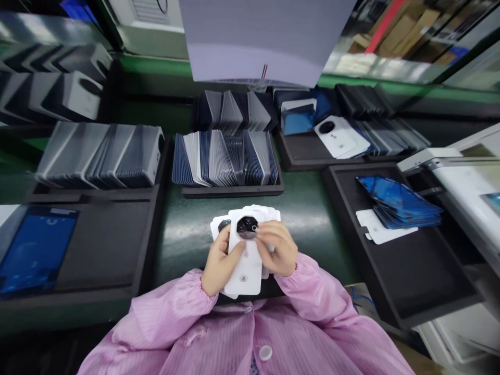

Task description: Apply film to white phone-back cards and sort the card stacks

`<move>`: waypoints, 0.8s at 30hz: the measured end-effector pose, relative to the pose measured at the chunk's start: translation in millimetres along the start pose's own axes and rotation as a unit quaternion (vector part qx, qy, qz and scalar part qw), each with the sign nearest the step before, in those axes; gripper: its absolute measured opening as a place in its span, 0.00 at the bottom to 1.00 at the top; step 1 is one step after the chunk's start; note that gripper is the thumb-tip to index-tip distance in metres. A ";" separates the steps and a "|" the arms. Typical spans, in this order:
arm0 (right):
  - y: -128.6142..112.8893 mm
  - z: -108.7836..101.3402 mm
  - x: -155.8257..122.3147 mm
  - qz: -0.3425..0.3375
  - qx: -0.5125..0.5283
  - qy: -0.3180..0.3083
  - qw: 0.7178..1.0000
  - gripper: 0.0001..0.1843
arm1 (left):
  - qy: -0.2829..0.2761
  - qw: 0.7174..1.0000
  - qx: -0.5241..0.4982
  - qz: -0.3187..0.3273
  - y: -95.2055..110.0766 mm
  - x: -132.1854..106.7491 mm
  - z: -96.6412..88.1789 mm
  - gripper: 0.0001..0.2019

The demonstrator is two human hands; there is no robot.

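The left hand (217, 264) cradles a fanned stack of white covers (245, 268), fingers (223, 247) closed on its edge; the right hand (280, 256) pinches the top one. Thin, light, probably slippery: grip by the edges.

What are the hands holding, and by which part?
A fanned stack of white back covers: the left hand grips its left edge, the right hand its right edge, higher up.

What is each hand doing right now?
Left hand: closed, holding the stack of white covers.
Right hand: closed, gripping the same stack.
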State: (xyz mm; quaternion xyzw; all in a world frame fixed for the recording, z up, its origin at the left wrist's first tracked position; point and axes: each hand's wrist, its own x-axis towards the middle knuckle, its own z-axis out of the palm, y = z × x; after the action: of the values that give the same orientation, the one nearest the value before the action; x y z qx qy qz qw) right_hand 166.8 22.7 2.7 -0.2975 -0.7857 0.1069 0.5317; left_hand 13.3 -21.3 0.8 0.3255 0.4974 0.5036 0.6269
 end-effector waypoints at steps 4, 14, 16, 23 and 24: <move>11.2 -15.8 9.3 0.159 -0.029 -0.091 0.983 0.31 | -0.052 0.999 -0.006 0.006 -5.1 -3.3 8.2 0.21; 24.2 7.6 22.7 0.218 -0.072 -0.253 0.940 0.19 | 0.049 0.920 0.362 0.144 -27.3 -40.1 -45.3 0.38; 23.9 7.8 21.9 0.207 -0.121 -0.238 0.941 0.21 | 0.031 0.913 0.388 0.125 -37.1 -45.4 -50.0 0.41; 24.0 -43.9 -41.2 0.418 -0.106 -0.134 0.892 0.38 | -0.028 0.970 0.239 0.028 -38.4 -36.4 -44.3 0.41; 19.8 -48.1 -53.4 0.446 -0.094 -0.135 0.880 0.41 | -0.025 0.981 0.194 0.012 -35.4 -34.6 -41.3 0.40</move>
State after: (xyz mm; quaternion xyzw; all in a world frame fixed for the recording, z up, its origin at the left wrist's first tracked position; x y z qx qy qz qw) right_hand 230.8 0.4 -28.4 -0.6476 -0.6405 0.2972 0.2863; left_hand -15.0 -68.2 -33.2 0.4591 0.5659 0.3968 0.5581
